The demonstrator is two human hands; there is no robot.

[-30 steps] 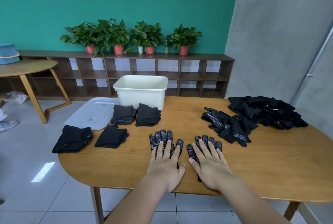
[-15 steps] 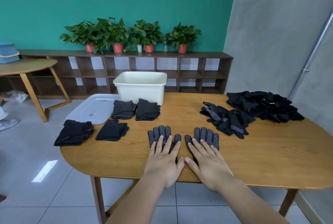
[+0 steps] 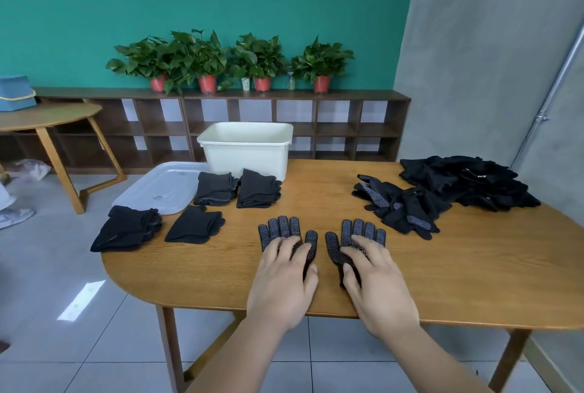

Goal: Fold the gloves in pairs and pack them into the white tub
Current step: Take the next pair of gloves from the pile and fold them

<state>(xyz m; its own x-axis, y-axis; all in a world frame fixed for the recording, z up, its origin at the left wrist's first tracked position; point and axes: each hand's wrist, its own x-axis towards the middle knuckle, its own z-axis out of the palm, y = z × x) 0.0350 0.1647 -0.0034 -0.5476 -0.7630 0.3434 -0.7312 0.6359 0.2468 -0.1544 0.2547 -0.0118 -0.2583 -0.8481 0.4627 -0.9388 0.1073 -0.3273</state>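
near the desk's front edge, one dotted glove is pressed flat under the left hand, its mate under the right hand; grips loosely spread, nothing clasped, likely smoothed for pairing.

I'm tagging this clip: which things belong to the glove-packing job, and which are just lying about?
Job: left hand, right hand, left flat glove, right flat glove, folded pairs, unfolded glove heap, black pile, white tub, clear lid.
Lying about: potted plants, shelf unit, side table, blue box.
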